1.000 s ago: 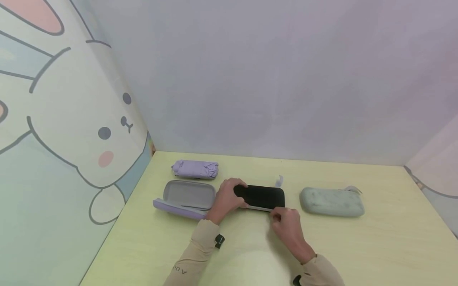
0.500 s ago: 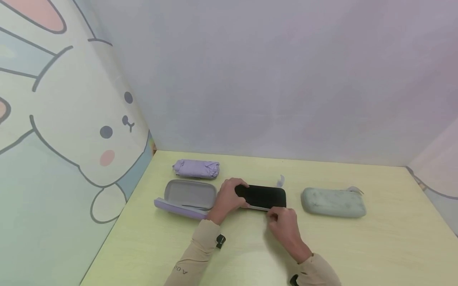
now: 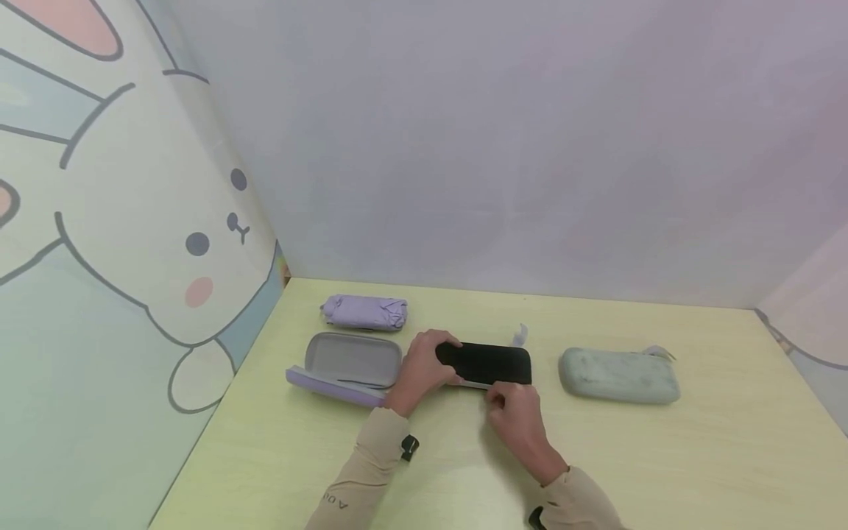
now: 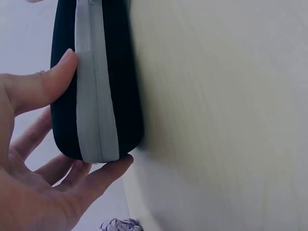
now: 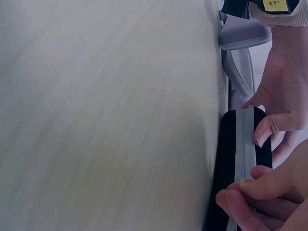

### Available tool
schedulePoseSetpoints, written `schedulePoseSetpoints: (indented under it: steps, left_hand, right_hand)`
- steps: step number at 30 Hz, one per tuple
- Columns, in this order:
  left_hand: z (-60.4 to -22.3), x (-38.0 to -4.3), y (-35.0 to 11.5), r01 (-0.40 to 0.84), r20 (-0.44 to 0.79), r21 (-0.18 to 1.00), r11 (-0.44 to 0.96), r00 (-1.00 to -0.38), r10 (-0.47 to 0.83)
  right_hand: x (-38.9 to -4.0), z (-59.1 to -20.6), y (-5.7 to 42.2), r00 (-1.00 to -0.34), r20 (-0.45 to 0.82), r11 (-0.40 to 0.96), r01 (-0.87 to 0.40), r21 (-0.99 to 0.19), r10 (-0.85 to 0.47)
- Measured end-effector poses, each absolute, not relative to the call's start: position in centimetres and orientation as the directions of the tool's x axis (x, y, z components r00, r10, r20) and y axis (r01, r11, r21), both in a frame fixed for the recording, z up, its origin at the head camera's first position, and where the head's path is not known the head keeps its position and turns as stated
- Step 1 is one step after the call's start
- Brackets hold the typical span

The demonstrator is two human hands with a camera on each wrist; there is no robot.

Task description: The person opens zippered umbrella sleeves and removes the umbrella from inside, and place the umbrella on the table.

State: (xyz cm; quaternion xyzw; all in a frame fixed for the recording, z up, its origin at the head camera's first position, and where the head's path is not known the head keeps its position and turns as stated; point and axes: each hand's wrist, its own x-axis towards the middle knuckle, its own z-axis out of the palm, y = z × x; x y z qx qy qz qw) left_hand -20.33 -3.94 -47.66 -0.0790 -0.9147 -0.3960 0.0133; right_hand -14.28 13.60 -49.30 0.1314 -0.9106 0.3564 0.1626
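Note:
A black zip case (image 3: 489,362) with a grey zipper band (image 4: 98,106) lies on the table at centre. My left hand (image 3: 422,368) grips its left end. In the left wrist view, the thumb (image 4: 45,89) presses the side beside the zipper, with other fingers round the end. My right hand (image 3: 517,412) is at the front edge of the case, thumb and index finger (image 5: 236,197) pinched together over the zipper line. They hold the zipper pull, which the fingertips hide. Left of that pinch, the zipper runs closed along the band.
Just left stands an open case with a grey inside (image 3: 353,359) and a purple lid (image 3: 334,388). Behind it lies a crumpled purple wrapped bundle (image 3: 364,313). A pale green pouch (image 3: 619,375) sits to the right. A small whitish strap (image 3: 520,336) sticks up behind the black case.
My right hand has slid left along the front edge of the black case, towards my left hand. The left hand keeps its grip, and the case stays in place.

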Motion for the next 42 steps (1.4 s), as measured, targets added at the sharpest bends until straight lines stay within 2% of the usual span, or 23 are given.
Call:
schedulePoseSetpoints:
  steps: [10, 42]
  left_hand:
    - [-47.6, -20.3, -4.0, 0.166, 0.097, 0.723, 0.671, -0.986, 0.139]
    - [-47.5, -19.6, -3.7, 0.181, 0.137, 0.688, 0.703, -0.983, 0.118]
  right_hand:
    - [-14.5, -49.8, 12.9, -0.896, 0.426, 0.682, -0.392, -0.617, -0.129]
    - [-15.0, -50.0, 12.7, -0.898, 0.410, 0.685, -0.401, -0.608, -0.162]
